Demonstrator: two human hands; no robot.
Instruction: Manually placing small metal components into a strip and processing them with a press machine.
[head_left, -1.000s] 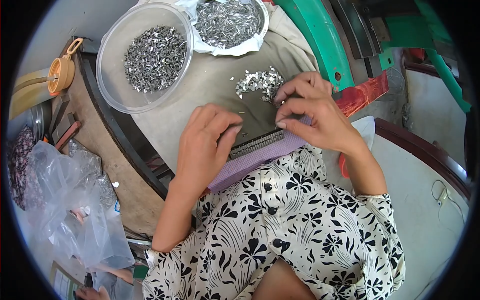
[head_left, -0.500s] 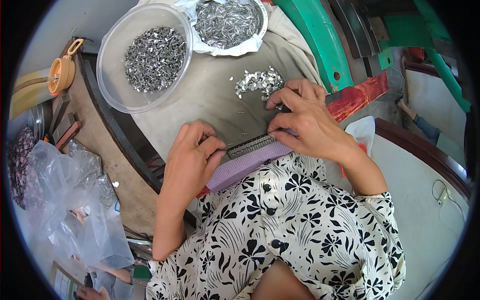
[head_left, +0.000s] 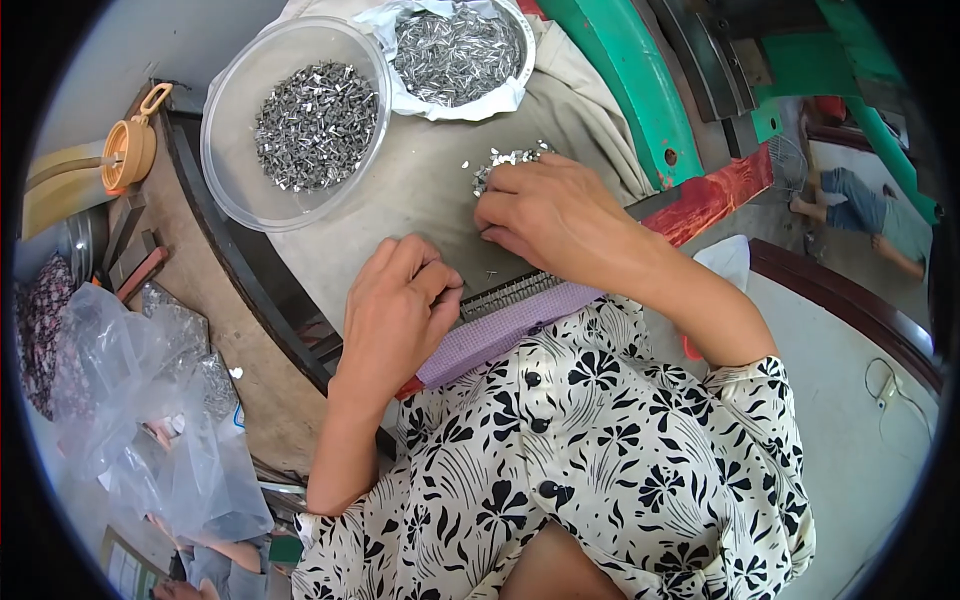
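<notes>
A narrow dark metal strip (head_left: 505,296) holding a row of small upright pins lies in front of me, along a purple checked cloth pad (head_left: 470,340). At the strip's left end my left hand (head_left: 395,305) is closed, thumb and fingers pinched together; whatever is between them is hidden. My right hand (head_left: 550,215) is beyond the strip, palm down with fingers curled, at the near edge of a pile of small shiny metal pieces (head_left: 510,158) that it partly covers. Its fingertips are mostly hidden. One loose pin (head_left: 491,273) lies on the cloth between my hands.
A clear plastic bowl (head_left: 215,160) of small metal parts stands back left. Beside it is a paper-lined metal bowl (head_left: 527,50) of pins. Green machine framing (head_left: 640,90) borders the right. Plastic bags (head_left: 150,420) lie left; a person (head_left: 865,205) is visible far right.
My right hand has left the strip's right end and moved up and left over the pile of metal pieces. My left hand stays by the strip with its fingers pinched tighter.
</notes>
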